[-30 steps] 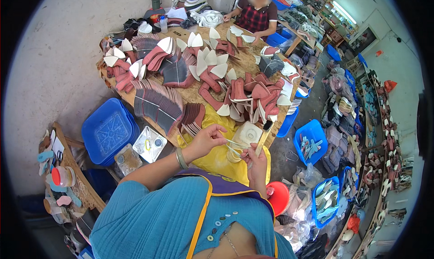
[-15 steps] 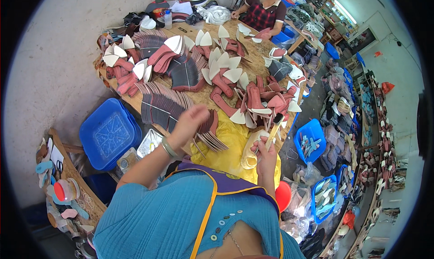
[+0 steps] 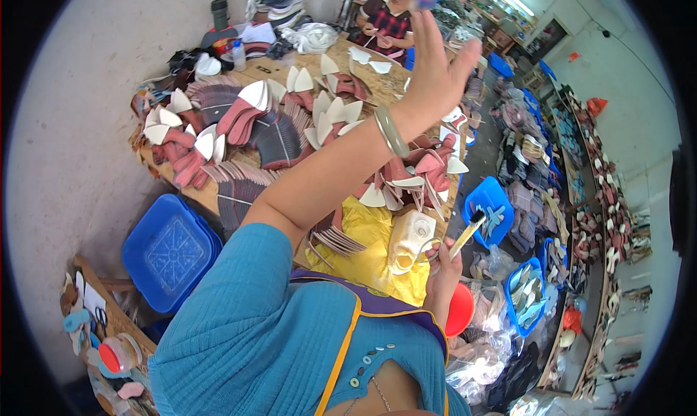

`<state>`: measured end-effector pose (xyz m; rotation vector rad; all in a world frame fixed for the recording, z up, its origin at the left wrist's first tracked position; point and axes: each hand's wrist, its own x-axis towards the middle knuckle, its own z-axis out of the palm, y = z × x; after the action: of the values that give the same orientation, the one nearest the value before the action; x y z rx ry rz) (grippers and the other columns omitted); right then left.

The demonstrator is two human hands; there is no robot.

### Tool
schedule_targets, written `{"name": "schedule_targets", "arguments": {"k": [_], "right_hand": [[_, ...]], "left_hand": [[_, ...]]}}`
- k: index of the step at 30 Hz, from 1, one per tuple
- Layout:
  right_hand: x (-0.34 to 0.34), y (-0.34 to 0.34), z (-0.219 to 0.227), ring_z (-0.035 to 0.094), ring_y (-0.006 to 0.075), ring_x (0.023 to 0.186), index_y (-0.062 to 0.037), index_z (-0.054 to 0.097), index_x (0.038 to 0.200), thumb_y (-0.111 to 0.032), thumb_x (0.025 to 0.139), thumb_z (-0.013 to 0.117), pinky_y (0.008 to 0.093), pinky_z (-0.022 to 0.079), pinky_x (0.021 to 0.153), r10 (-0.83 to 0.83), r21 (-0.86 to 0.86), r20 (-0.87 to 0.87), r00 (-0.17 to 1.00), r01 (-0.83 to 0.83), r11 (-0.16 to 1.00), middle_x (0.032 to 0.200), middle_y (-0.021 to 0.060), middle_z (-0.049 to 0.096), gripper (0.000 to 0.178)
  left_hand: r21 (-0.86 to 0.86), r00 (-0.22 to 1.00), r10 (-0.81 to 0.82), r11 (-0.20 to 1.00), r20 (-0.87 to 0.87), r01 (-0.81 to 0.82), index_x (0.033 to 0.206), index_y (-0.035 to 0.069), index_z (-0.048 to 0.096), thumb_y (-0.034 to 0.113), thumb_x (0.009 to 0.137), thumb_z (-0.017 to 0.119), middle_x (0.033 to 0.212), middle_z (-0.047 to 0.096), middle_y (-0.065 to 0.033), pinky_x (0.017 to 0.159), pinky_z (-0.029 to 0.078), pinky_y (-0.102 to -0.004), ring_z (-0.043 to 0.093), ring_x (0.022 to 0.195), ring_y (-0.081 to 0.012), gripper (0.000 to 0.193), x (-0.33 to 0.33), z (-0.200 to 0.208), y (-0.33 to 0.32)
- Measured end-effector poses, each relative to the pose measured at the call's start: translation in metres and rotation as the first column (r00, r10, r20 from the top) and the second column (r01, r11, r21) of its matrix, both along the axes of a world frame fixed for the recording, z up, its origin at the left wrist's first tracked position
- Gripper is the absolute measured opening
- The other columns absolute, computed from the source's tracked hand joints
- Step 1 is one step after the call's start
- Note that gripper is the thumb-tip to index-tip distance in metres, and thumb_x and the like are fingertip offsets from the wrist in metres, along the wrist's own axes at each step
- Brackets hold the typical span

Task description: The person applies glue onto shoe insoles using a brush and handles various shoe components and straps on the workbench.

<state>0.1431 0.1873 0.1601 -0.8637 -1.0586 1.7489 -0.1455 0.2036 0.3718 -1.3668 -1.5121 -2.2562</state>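
My left hand (image 3: 435, 78) is raised and reaches far right over the table, its fingers stretched out with nothing in them. A pale bangle (image 3: 392, 131) circles that wrist. Low on the right, my right hand (image 3: 444, 274) grips a brush (image 3: 465, 236) by its pale handle, dark bristles upward. Beside it a whitish plastic jug (image 3: 408, 240) with a cut opening sits on a yellow plastic sheet (image 3: 361, 227). Beneath my left forearm lie reddish shoe insoles (image 3: 433, 168) with white pointed toe pieces. Fanned rows of dark grey insoles (image 3: 279, 140) lie left of them.
The wooden table (image 3: 319, 62) carries several insole piles. Across it sits a co-worker (image 3: 385, 25) holding a small pale piece. Blue baskets (image 3: 170, 250) stand at the left; another blue basket (image 3: 488, 211) and a red container (image 3: 459, 311) are on the right.
My left hand has swung from above the grey insoles up and right across the table. My right hand, still holding the brush, has shifted slightly right and down. The view has turned a little.
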Motion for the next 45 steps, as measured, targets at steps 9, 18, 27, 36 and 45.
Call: {"name": "schedule_targets", "arguments": {"k": [9, 18, 27, 36, 45], "right_hand": [[0.064, -0.016, -0.008, 0.057, 0.0161, 0.069, -0.0012, 0.049, 0.108, -0.001, 0.089, 0.052, 0.0269, 0.049, 0.064, -0.266, -0.02, 0.047, 0.963, 0.267, 0.963, 0.082, 0.0086, 0.057, 0.02], [0.057, -0.018, -0.004, 0.056, 0.0139, 0.067, 0.0011, 0.049, 0.107, -0.001, 0.09, 0.051, 0.024, 0.048, 0.061, -0.311, -0.003, 0.077, 0.947, 0.312, 0.95, 0.081, 0.0075, 0.057, 0.018], [0.044, -0.019, -0.02, 0.057, 0.0144, 0.066, 0.0032, 0.05, 0.108, -0.001, 0.089, 0.052, 0.0236, 0.048, 0.062, -0.243, -0.006, 0.094, 0.965, 0.244, 0.97, 0.082, 0.0082, 0.058, 0.02], [0.01, -0.024, -0.015, 0.057, 0.0149, 0.067, 0.0009, 0.05, 0.109, -0.001, 0.09, 0.051, 0.0241, 0.048, 0.063, -0.151, -0.026, 0.105, 0.983, 0.155, 0.988, 0.084, 0.009, 0.058, 0.019], [0.006, -0.007, -0.001, 0.056, 0.0157, 0.069, -0.0005, 0.048, 0.109, -0.003, 0.09, 0.051, 0.0263, 0.047, 0.064, -0.089, 0.034, 0.082, 0.993, 0.087, 0.996, 0.084, 0.0094, 0.058, 0.02]], "left_hand": [[0.094, 0.977, -0.128, 0.989, 0.171, 0.113, 0.139, -0.011, -0.004, 0.053, 0.092, 0.04, 0.144, -0.004, -0.0359, 0.112, 0.006, -0.0444, -0.002, 0.137, -0.043, 0.091, 0.042, 0.02, 0.074], [-0.791, -0.134, -0.974, 0.062, -0.18, 0.608, 0.146, 0.005, 0.01, 0.08, 0.077, 0.032, 0.15, 0.014, -0.0189, 0.112, 0.016, -0.0368, 0.017, 0.139, -0.0313, 0.103, 0.196, -0.037, 0.017], [-0.761, -0.198, -0.972, -0.036, -0.123, 0.647, 0.143, -0.002, 0.014, 0.074, 0.082, 0.033, 0.149, 0.013, -0.0239, 0.112, 0.016, -0.0405, 0.013, 0.139, -0.0349, 0.099, 0.155, -0.042, 0.001], [-0.501, 0.206, -0.972, 0.237, -0.118, 0.833, 0.14, -0.011, 0.005, 0.068, 0.085, 0.037, 0.146, 0.008, -0.0318, 0.112, 0.017, -0.0381, 0.014, 0.138, -0.0373, 0.102, 0.12, -0.042, -0.011], [-0.221, 0.832, -0.554, 0.813, -0.008, 0.539, 0.141, -0.009, 0.002, 0.065, 0.089, 0.03, 0.149, 0.003, -0.0269, 0.113, 0.006, -0.0354, 0.003, 0.14, -0.0311, 0.094, 0.023, -0.011, -0.014]]}}
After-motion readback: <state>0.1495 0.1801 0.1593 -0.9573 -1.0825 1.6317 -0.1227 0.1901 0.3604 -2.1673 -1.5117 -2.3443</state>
